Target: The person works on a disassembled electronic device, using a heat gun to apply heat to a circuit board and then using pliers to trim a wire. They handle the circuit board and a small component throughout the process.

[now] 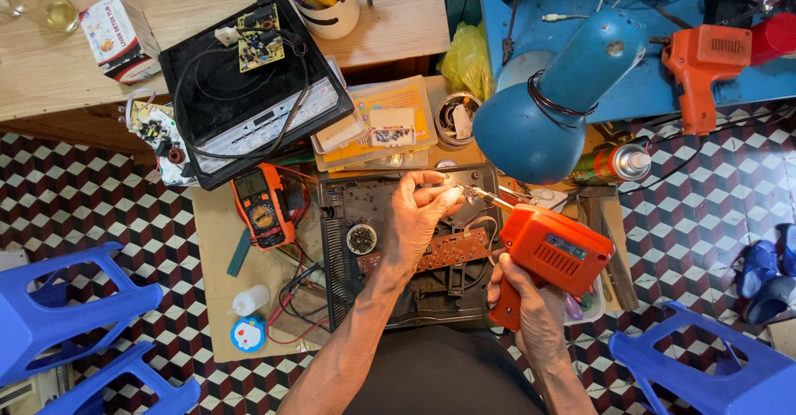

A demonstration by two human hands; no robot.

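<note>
Right hand [531, 303] grips orange soldering gun [551, 253] (white carton [120, 38] far left).

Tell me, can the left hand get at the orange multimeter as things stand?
Probably yes, once freed. The left hand is pinching something small at the soldering gun tip, so it is occupied. The multimeter lies just to its left on the board, face up, with only loose test leads around it and nothing on top.
</note>
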